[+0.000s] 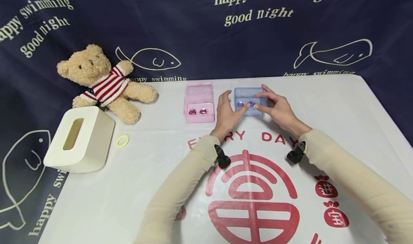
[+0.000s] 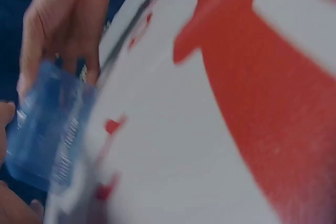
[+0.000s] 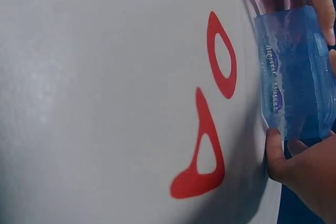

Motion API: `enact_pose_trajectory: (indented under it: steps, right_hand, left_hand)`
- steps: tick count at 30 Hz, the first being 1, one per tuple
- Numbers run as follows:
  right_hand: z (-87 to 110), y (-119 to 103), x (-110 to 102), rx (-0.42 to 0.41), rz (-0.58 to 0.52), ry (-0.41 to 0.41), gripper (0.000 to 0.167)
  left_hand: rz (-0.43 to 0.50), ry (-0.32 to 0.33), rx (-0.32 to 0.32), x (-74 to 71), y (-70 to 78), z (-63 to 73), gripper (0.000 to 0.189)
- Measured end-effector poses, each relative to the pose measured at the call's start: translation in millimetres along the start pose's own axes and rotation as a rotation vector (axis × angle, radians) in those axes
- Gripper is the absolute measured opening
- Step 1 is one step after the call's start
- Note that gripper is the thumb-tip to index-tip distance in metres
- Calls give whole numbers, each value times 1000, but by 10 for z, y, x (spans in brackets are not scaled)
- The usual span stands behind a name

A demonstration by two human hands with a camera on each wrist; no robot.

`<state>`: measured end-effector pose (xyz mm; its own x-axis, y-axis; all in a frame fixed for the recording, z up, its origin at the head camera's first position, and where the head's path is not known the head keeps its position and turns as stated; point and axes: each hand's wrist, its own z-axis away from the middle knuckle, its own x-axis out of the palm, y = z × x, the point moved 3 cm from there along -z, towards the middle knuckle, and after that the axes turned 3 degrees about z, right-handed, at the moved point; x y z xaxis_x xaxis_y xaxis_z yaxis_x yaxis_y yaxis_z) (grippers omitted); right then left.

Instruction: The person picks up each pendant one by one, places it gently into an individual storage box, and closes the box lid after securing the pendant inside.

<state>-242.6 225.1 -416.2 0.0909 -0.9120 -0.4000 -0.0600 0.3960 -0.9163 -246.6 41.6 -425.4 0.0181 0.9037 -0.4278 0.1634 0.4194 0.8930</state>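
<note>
A small clear blue box (image 1: 247, 92) with its lid raised lies toward the back of the table, between both hands. Two blue-purple gem-like pieces (image 1: 240, 104) show in its front part. My left hand (image 1: 227, 114) holds the left side, its thumb across the front near the pieces. At the right side, my right hand (image 1: 280, 111) grips the box, thumb at the front and index finger by the lid. In the right wrist view, the right thumb (image 3: 275, 153) presses a corner of the blue box (image 3: 302, 77); some fingers are hidden behind it.
Left of the hands stands an open pink box (image 1: 197, 97) with two pink gem-like pieces (image 1: 203, 111). Farther left are a teddy bear (image 1: 106, 82) in a striped shirt, a cream tissue box (image 1: 93, 140) and a yellow ring (image 1: 122, 141). A dark printed cloth (image 1: 193, 29) hangs behind the table.
</note>
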Motion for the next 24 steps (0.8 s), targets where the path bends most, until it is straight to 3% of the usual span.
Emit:
enact_pose_trajectory:
  steps: [4, 8, 10, 12, 15, 19, 24]
  right_hand:
    - [-6, -27, -45, 1, 62, -20, 44]
    - [-44, -187, -87, -109, 287, 15, 46]
    - [-74, -324, -73, -211, 397, 91, 44]
    - [-117, -480, -12, -308, 448, 182, 42]
    - [-216, -716, 160, -368, 380, 235, 37]
    - [-364, -952, 463, -262, 219, 155, 39]
    - [-543, -956, 887, 47, 49, -25, 48]
  left_hand:
    - [-19, 24, 128, -271, 203, 70, 71]
    - [-60, 88, 212, -757, 228, 134, 71]
    - [-90, 144, 191, -1009, 133, 164, 73]
    - [-91, 185, 130, -1226, -11, 188, 78]
    - [-46, 184, 20, -1420, -245, 201, 86]
    - [13, 130, -68, -1436, -453, 181, 93]
    - [67, 86, -98, -1356, -605, 188, 94]
